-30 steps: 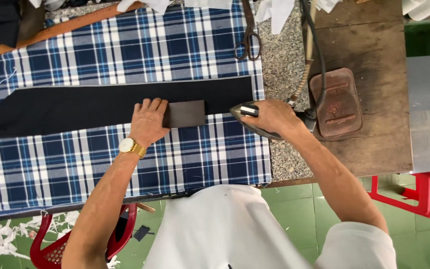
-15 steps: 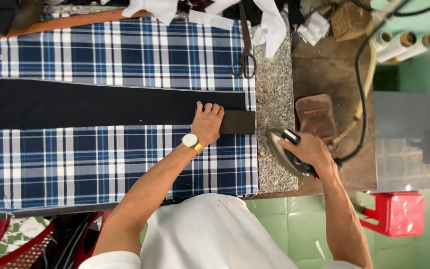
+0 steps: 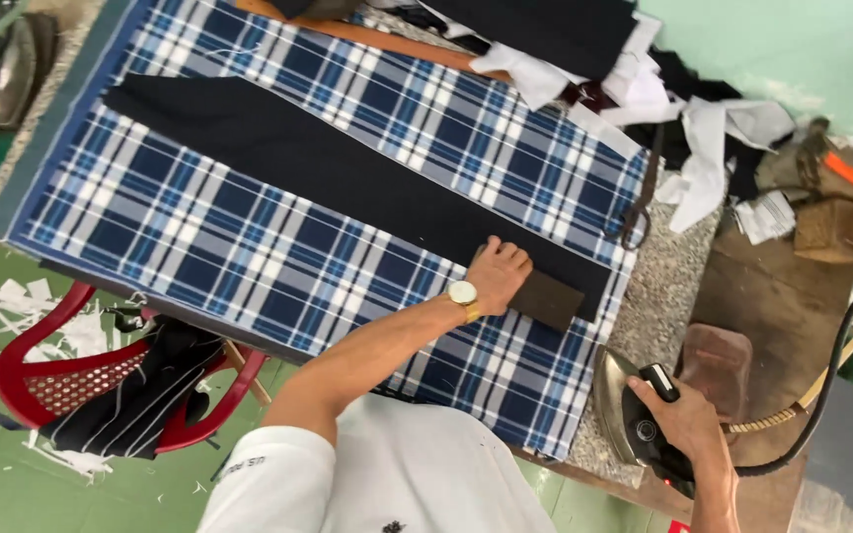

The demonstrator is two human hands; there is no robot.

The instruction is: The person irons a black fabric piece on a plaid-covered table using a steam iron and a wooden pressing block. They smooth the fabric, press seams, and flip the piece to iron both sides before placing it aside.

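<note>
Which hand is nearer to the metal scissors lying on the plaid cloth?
The left hand is nearer; it presses the dark fabric strip just below-left of the scissors. The right hand holds the iron, farther below them.

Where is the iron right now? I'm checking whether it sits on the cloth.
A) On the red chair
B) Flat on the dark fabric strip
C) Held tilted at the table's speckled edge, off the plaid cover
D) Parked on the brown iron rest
C: the right hand grips the iron tilted over the speckled stone edge, clear of the plaid cover, while the left hand presses the dark fabric strip.
</note>
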